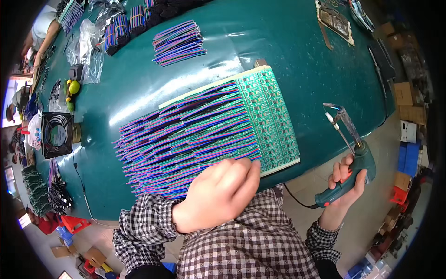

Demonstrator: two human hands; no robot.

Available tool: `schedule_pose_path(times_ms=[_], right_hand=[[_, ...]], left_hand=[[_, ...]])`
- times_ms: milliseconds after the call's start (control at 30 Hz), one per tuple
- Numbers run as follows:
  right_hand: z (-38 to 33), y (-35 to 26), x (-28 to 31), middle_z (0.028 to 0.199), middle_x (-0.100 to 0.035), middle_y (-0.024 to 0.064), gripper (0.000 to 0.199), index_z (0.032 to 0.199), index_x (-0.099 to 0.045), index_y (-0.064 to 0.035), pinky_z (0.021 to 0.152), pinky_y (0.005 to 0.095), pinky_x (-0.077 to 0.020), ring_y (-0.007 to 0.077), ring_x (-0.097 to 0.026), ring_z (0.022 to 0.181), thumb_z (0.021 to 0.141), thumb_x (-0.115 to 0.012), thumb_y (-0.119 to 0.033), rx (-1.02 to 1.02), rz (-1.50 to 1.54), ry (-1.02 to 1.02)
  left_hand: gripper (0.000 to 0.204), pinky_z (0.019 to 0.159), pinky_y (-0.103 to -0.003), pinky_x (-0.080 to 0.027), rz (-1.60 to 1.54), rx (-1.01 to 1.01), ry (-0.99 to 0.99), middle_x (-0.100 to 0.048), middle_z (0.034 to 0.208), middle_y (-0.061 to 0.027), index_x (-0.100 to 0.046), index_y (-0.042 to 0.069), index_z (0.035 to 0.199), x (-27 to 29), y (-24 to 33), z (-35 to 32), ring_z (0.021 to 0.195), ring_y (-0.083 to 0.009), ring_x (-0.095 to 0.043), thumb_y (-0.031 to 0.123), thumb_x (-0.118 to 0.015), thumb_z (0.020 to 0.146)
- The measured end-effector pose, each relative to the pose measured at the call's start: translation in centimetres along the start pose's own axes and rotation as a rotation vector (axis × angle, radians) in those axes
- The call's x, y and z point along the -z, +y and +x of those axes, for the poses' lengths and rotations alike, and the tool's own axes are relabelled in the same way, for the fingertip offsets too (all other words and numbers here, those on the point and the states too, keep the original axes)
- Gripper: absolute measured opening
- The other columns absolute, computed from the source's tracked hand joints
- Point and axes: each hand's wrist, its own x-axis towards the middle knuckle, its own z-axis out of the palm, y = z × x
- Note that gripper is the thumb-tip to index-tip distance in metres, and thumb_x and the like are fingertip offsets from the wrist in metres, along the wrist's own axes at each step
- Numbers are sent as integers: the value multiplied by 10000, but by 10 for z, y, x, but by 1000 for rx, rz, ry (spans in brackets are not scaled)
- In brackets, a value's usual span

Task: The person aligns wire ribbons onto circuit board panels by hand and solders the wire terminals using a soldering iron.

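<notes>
Soldering gun [361,162] in right hand [346,198], left hand [223,191] at boards [271,116] (any print illegible)

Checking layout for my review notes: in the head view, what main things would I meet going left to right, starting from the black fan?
Black fan → loose wire pile → uncovered part of the green circuit boards → soldering gun in the right hand → cardboard box.

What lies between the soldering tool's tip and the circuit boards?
In the head view, only the green tabletop shows between the soldering tool's tip and the circuit boards; no separate object sits in that stretch.
</notes>
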Motion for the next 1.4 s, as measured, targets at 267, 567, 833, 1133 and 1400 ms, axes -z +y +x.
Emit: schedule_pose_path(times_ms=[267, 567, 833, 1133, 1400], right_hand=[[-39, -10, -25, 937, -632, 178, 682, 1324, -491, 130, 612, 416, -686, 345, -701, 951, 973, -681, -422, 38, -305, 123], [-89, -18, -48, 990, -687, 215, 805, 1371, -465, 115, 771, 469, -661, 376, -723, 924, 857, -851, -369, -105, -586, 110], [-94, -11, -62, 847, -710, 165, 787, 1263, -534, 88, 734, 450, -640, 294, -731, 782, 771, -947, -366, -145, -699, 204], [-86, -12, -71, 825, -762, 40, 635, 1066, -714, 18, 725, 359, -537, 203, -698, 724, 775, -895, -516, -93, -1108, 117], [-77, -13, -78, 809, -755, 27, 592, 990, -755, -24, 703, 345, -531, 204, -682, 704, 753, -899, -547, -89, -1166, 59]], left_hand=[[380, 597, -278, -519, 211, -122, 173, -655, 992, -87, -753, -18, 1098, -15, 2, 4, 741, -173, -621, 69, -721, 729], [382, 591, -285, -523, 95, -140, 169, -650, 991, -103, -752, -18, 1095, -9, -8, 3, 729, -179, -610, 69, -731, 723], [384, 593, -289, -524, 79, -130, 159, -648, 992, -101, -747, -28, 1092, -8, -7, 4, 731, -181, -608, 67, -727, 720], [388, 590, -289, -517, 72, -123, 141, -643, 987, -101, -743, -37, 1082, -7, -6, 4, 730, -181, -605, 62, -733, 706], [384, 586, -290, -514, 73, -121, 139, -640, 976, -99, -742, -41, 1071, -8, -6, 4, 726, -182, -601, 52, -740, 698]])
